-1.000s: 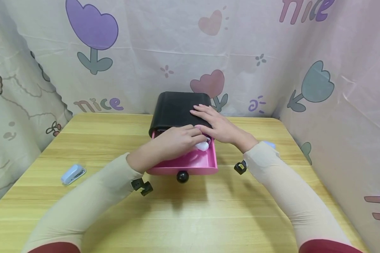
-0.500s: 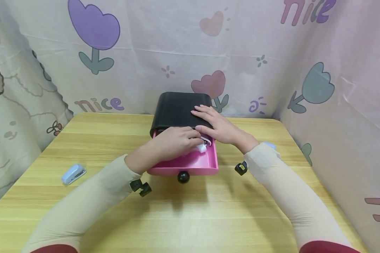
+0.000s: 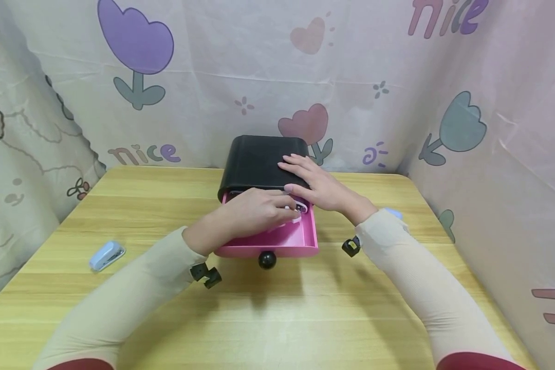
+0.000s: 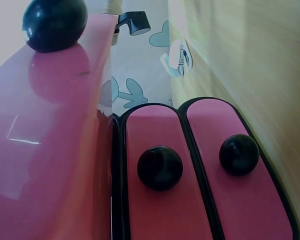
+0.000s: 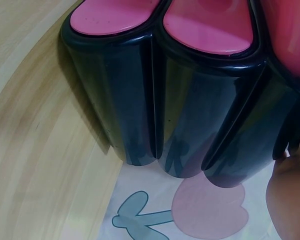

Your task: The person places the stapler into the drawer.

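A black desktop drawer cabinet (image 3: 261,159) has its pink top drawer (image 3: 300,237) pulled out, with a round black knob (image 3: 266,260) on the front. My left hand (image 3: 256,213) reaches into this drawer, fingers curled over a white cable-like item (image 3: 302,206); part of it loops out beside the fingertips, and the rest is hidden beneath them. On the cabinet's top near the right front edge, my right hand (image 3: 321,185) lies with its fingers extended. Below the pulled-out drawer, the left wrist view shows two closed pink drawers (image 4: 155,130) with black knobs.
A light blue stapler (image 3: 107,255) lies at the left of the wooden table (image 3: 277,318). Another light blue item (image 3: 394,212) sits behind the right forearm, partly hidden. A patterned curtain (image 3: 222,61) hangs close behind the cabinet.
The left fingers have shifted slightly in the drawer. The white piece that stuck out under them is now mostly covered, while a white loop shows beside them. The right hand stays put.
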`<state>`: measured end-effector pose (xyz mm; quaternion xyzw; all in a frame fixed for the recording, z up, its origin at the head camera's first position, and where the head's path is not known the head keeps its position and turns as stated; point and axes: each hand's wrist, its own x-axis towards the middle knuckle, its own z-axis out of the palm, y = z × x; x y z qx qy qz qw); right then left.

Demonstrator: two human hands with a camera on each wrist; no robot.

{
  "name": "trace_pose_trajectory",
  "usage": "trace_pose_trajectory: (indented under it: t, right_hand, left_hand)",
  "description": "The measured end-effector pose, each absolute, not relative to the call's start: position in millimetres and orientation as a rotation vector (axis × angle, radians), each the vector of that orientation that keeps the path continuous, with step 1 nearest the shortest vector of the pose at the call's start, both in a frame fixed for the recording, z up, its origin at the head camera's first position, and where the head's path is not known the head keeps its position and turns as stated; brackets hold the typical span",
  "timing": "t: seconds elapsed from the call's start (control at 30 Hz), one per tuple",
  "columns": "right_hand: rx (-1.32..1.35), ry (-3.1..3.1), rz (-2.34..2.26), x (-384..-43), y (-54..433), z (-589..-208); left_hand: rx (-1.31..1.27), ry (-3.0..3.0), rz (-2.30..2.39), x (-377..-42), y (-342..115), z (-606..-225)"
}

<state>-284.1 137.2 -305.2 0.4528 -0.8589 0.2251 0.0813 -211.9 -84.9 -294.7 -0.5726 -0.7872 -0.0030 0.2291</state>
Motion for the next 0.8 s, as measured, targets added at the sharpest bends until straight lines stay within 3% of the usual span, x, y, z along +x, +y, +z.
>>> trace_pose_trajectory:
  t: [0.33,0.8]
  right_hand:
    - [1.349,-2.567,0.683,-284.5,136.0,-305.5]
    - [1.321,-2.618,0.677,-284.3,137.1,-305.9]
  left_hand:
    - [-1.502,-2.294,0.077,-209.4,-88.6,-294.6]
    - [-1.469,-2.317,-0.218,-202.3,-102.7,-298.8]
